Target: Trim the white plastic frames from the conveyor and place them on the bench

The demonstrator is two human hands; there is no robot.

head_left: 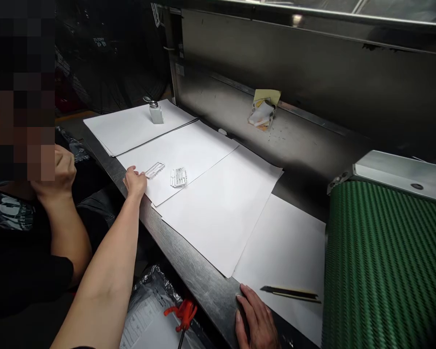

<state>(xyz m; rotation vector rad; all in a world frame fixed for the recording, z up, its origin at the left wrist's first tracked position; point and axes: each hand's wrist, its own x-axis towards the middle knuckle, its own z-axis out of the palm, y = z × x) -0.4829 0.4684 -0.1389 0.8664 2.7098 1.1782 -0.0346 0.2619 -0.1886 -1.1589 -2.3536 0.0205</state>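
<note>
My left hand (135,182) reaches to the table's near edge, its fingers closed at the end of a thin white slotted frame piece (155,169). The fingers partly hide the grip. Just right of that piece, a small stack of similar slotted pieces (179,177) lies on a white paper sheet (214,140). My right hand (256,317) rests at the table's front edge with its fingers stretched out, holding nothing. Nearest to it is a cutter knife (290,293), lying on another white sheet (287,242).
A small dispenser bottle (156,112) stands at the far left. A green conveyor belt (381,261) closes off the right side. Below the edge are an orange-red clamp (184,312) and a plastic-lined container (156,276). Another person's arm (67,218) is at left. A metal wall (210,92) runs behind.
</note>
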